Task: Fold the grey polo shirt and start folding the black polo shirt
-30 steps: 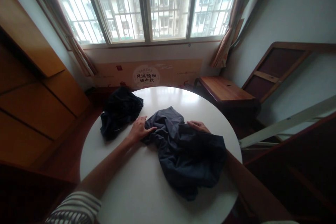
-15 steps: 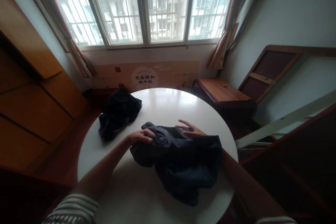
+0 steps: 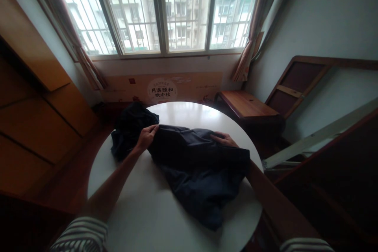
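Pinched in your left hand is the far left corner of the dark blue garment. Your right hand lies on its far right edge; whether it clasps or only presses the cloth cannot be told. That garment spreads across the middle of the round white table. At the table's far left rim, just beside your left hand, sits a black cloth bundle.

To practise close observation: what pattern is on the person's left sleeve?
Light and dark stripes on the sleeve, seen best in the head view.
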The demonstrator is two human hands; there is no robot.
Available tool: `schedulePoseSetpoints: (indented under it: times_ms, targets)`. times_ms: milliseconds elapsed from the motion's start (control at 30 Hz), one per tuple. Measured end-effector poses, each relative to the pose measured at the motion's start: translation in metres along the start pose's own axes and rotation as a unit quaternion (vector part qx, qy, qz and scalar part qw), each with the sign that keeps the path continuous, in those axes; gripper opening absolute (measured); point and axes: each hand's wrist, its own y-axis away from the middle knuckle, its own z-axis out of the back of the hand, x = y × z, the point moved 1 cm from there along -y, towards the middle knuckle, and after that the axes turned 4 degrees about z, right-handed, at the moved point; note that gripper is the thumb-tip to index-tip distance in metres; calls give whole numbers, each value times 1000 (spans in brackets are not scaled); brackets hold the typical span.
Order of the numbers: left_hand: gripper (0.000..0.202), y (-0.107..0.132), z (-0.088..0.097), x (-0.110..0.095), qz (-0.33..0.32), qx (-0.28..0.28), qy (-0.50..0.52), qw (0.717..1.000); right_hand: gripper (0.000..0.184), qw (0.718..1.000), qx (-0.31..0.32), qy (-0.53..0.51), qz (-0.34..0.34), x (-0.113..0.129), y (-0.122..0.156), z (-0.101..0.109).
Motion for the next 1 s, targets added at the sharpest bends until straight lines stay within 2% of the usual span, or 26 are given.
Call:
schedulePoseSetpoints:
  times_ms: [100,167,233,300,367,433,500,533,600,633,667,700,733,800,867,900,1000]
  targets:
    - [44,-34,22,-35,-83,-56,-28,995,39,989,-96,71,92,42,-21,22]
    - [41,-59,37,-68,-149,-80,-39,985,38,964,-145,97,200,80,-33,31]
    - [37,-77,52,-101,-203,-106,-34,973,35,928,-175,127,304,118,-38,33]
    - [37,-84,64,-124,-256,-120,-11,959,31,887,-188,196,374,146,-33,31]
    - [46,-74,71,-132,-296,-85,13,951,29,851,-178,283,405,155,-18,27]
    - [57,-49,74,-123,-305,8,5,952,31,833,-140,358,398,139,5,22]
    - [60,-13,73,-101,-278,157,-46,947,41,831,-79,414,362,103,33,17]
    - [59,6,72,-87,-242,250,-80,934,49,832,-42,438,338,80,48,14]
    - [53,43,69,-58,-134,437,-121,881,63,829,71,479,280,35,75,7]
    - [48,58,68,-46,-82,505,-126,850,67,818,120,499,260,16,87,4]
    - [42,71,66,-35,-43,548,-124,826,66,808,154,518,237,2,97,0]
    - [36,80,64,-28,-23,563,-120,817,64,798,176,534,217,-7,105,-2]
    - [32,86,62,-23,-21,553,-118,825,59,792,187,546,200,-12,111,-4]
    - [33,92,56,-19,-55,479,-122,868,47,786,196,559,176,-11,115,-8]
    - [41,96,46,-20,-98,403,-133,900,35,782,208,563,170,-5,116,-14]
    - [48,99,40,-22,-114,379,-139,908,32,781,218,560,171,-2,117,-18]
    - [68,109,21,-24,-141,365,-151,908,29,795,266,517,172,2,125,-36]
